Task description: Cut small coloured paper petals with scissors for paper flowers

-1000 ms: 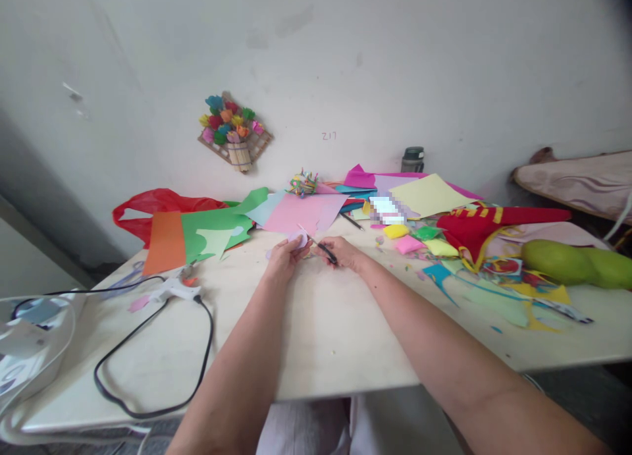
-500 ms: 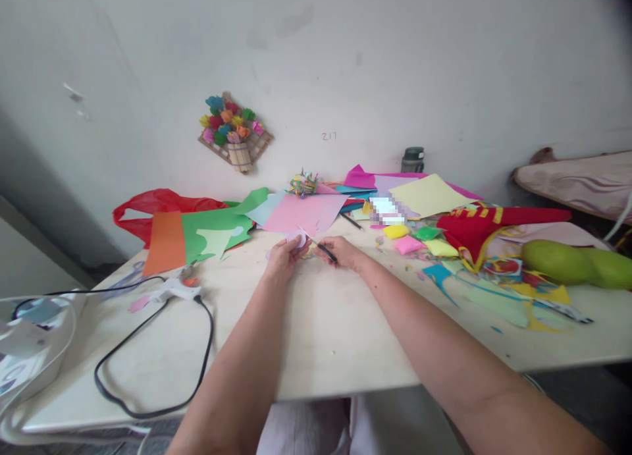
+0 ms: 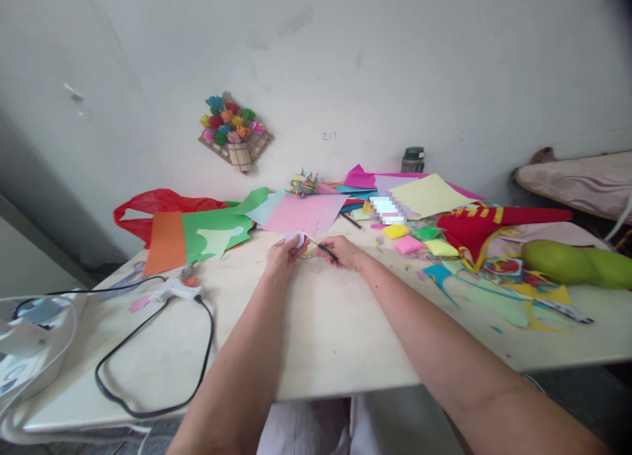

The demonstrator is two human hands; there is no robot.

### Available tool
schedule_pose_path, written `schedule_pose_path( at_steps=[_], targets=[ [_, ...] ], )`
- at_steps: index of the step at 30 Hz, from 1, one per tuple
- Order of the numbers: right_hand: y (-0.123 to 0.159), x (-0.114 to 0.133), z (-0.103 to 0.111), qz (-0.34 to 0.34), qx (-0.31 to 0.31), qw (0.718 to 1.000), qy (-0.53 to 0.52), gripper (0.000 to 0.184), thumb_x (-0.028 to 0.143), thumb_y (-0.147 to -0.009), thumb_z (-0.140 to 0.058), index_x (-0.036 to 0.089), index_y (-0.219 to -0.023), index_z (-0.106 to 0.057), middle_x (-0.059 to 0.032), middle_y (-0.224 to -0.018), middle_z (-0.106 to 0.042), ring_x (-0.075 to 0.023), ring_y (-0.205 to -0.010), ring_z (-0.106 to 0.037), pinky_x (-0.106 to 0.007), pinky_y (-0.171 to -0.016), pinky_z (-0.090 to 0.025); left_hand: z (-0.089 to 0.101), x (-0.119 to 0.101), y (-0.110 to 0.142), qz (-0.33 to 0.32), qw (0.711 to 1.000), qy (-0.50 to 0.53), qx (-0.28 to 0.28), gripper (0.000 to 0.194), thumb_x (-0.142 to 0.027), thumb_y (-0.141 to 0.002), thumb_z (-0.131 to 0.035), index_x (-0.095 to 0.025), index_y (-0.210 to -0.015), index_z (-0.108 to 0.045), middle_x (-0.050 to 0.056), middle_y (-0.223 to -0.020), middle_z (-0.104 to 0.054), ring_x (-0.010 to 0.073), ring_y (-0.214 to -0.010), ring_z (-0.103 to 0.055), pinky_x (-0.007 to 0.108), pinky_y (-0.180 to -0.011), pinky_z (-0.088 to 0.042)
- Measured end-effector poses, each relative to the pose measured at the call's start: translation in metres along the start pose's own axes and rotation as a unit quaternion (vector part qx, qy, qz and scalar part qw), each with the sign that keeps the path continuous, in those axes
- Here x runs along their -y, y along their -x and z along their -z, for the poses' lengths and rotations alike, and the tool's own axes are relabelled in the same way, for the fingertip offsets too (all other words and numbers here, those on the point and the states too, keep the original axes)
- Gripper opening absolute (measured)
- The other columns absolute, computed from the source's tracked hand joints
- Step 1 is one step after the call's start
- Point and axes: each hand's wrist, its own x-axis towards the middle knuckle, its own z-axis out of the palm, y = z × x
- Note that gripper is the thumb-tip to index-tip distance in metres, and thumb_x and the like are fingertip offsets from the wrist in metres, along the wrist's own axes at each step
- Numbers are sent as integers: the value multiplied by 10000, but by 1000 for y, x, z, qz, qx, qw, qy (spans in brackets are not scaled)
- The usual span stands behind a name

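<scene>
My left hand (image 3: 281,254) pinches a small pale lilac paper piece (image 3: 296,238) just above the table, fingers closed on it. Close to its right, my right hand (image 3: 344,251) is closed round small black-handled scissors (image 3: 320,247), whose blades point up and left into the lilac piece. Both hands meet over the middle of the pale table (image 3: 316,336), just in front of a pink paper sheet (image 3: 306,213).
Green and orange sheets (image 3: 197,234) and a red plastic bag (image 3: 153,208) lie at the left back. A white glue gun (image 3: 175,288) with a black cord (image 3: 148,349) sits front left. Coloured scraps, red fabric (image 3: 484,228) and a green gourd (image 3: 573,263) crowd the right.
The scissor blades have closed in slightly toward the lilac piece; hands and everything else stay where they were.
</scene>
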Motion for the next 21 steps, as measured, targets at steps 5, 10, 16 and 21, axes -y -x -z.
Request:
schedule_pose_path(
  at_steps=[5, 10, 16, 21],
  targets=[
    [0, 0, 1, 0, 3, 1000, 6, 301, 400, -643, -687, 130, -713, -573, 85, -422, -441, -40, -339, -369, -169, -331, -277, -1, -1, 1, -7, 1000, 3, -4, 112, -91, -718, -616, -72, -826, -640, 96, -794, -692, 160, -714, -670, 221, -626, -551],
    [1, 1, 2, -5, 5, 1000, 17, 293, 387, -641, -694, 129, -701, -568, 84, -418, -446, -38, -331, -363, -169, -332, -273, -2, -2, 2, -6, 1000, -2, -15, 107, -89, -713, -623, -70, -817, -634, 104, -802, -689, 163, -719, -669, 241, -665, -553],
    [-1, 0, 4, -7, 10, 1000, 17, 266, 365, -647, -691, 130, -701, -579, 80, -413, -441, -40, -322, -355, -169, -324, -264, -2, -4, 3, -7, 1000, -12, -15, 81, -108, -726, -624, -85, -803, -619, 82, -768, -686, 154, -704, -672, 226, -647, -543],
    [-2, -3, 6, -22, 13, 1000, 2, 242, 346, -676, -675, 134, -675, -558, 74, -409, -450, -41, -311, -357, -170, -313, -267, 0, -2, 2, -15, 999, -29, -21, 175, -180, -707, -681, -97, -818, -575, 88, -735, -679, 155, -642, -668, 232, -626, -530]
  ],
)
